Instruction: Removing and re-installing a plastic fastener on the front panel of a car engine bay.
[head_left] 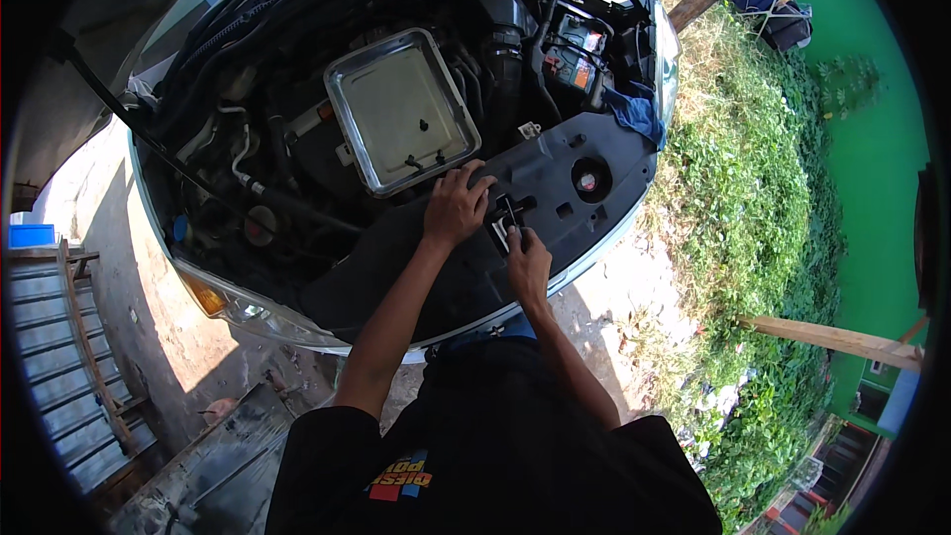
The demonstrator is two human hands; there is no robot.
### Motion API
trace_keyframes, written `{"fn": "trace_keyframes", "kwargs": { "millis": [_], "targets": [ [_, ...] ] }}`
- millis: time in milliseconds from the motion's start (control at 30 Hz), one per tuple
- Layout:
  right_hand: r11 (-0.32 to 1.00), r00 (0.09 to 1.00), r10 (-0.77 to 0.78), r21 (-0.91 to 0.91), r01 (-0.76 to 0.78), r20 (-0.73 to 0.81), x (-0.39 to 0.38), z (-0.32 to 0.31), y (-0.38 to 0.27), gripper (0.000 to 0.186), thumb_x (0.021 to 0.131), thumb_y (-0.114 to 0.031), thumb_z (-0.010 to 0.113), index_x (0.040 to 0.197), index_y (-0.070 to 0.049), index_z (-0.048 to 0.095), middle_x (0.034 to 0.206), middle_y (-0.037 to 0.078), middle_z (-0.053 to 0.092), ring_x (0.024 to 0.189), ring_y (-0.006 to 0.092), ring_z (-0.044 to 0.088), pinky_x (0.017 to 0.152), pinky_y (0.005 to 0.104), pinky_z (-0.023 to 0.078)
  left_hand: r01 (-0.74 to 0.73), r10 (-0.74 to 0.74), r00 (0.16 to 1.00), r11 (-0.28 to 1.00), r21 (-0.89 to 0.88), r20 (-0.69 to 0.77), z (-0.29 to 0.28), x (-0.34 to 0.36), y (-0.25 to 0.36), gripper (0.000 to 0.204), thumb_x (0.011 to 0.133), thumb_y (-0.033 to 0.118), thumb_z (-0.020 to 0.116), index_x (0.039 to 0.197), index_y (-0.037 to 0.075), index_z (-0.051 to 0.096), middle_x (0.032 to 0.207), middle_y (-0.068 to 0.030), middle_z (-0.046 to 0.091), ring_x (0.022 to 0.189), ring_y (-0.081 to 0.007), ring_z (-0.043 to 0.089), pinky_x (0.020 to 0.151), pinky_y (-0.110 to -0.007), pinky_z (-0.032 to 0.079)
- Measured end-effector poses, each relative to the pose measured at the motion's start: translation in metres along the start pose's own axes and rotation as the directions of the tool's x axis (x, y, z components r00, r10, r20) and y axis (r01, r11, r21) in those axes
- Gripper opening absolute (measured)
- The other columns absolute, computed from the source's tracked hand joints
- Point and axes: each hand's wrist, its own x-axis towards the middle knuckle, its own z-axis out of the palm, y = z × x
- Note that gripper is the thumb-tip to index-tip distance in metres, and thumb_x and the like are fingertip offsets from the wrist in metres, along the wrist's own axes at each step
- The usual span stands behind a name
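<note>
My left hand [458, 200] rests on the black plastic front cover [570, 243] of a car's engine bay, its fingers apart and slightly bent, near the lower edge of a silver metal tray [391, 99]. A few small dark pieces [424, 157] lie in the tray. My right hand [527, 260] is closed on a slim tool [510, 211] at the latch opening in the cover, just right of and below my left hand. The tool's tip is too small to make out. A round recessed opening [588, 178] with a cap is farther right in the cover.
A battery [577, 52] and a blue cloth [636, 117] are at the upper right. The hood's prop rod [99, 89] crosses the left side. Corrugated sheets [50, 357] are at lower left. Weeds [733, 238], wooden posts [842, 337] and a green wall [877, 139] are to the right.
</note>
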Motion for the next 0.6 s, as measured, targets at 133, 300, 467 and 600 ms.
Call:
{"fn": "trace_keyframes", "kwargs": {
  "millis": [133,300,467,600],
  "targets": [
    [0.982,0.992,-0.129,-0.138,0.126,-0.010,0.046,-0.028,0.003,0.040,0.098,-0.040,0.059,0.107,-0.002,0.070,0.088,0.027,0.071,0.087,0.0440,0.070,0.078,0.0479,0.053,0.002,-0.003,1.000,0.999,-0.051,-0.019,0.003,0.015,0.002,0.021,0.085,0.018,0.068,0.106,0.013,0.069,0.128,-0.0051,0.058,0.111,-0.0266,0.060,0.092,-0.044,0.049],
    [0.857,0.929,-0.271,-0.377,0.352,0.251,0.085,-0.044,-0.009,0.045,0.094,-0.044,0.061,0.104,-0.002,0.073,0.089,0.025,0.071,0.087,0.0440,0.069,0.082,0.0499,0.054,0.017,-0.018,1.000,0.996,-0.090,-0.016,0.008,0.016,-0.001,0.017,0.082,0.016,0.070,0.099,0.010,0.069,0.127,-0.0048,0.059,0.112,-0.0259,0.061,0.092,-0.043,0.049],
    [0.814,0.910,-0.295,-0.422,0.399,0.290,0.106,-0.049,-0.003,0.046,0.093,-0.045,0.062,0.106,-0.002,0.073,0.090,0.025,0.072,0.089,0.0440,0.069,0.085,0.0503,0.054,0.010,-0.013,0.999,0.997,-0.080,-0.034,0.007,0.021,0.001,0.015,0.082,0.015,0.070,0.096,0.009,0.069,0.125,-0.0049,0.059,0.111,-0.0256,0.061,0.092,-0.042,0.049],
    [0.853,0.907,-0.254,-0.364,0.374,0.336,0.112,-0.053,-0.003,0.046,0.093,-0.044,0.062,0.108,-0.002,0.074,0.089,0.026,0.071,0.089,0.0443,0.069,0.085,0.0498,0.054,0.012,-0.016,0.999,0.997,-0.076,-0.044,0.008,0.020,0.005,0.016,0.081,0.014,0.071,0.095,0.009,0.069,0.123,-0.0055,0.060,0.110,-0.0260,0.062,0.092,-0.042,0.050]
  ]
}}
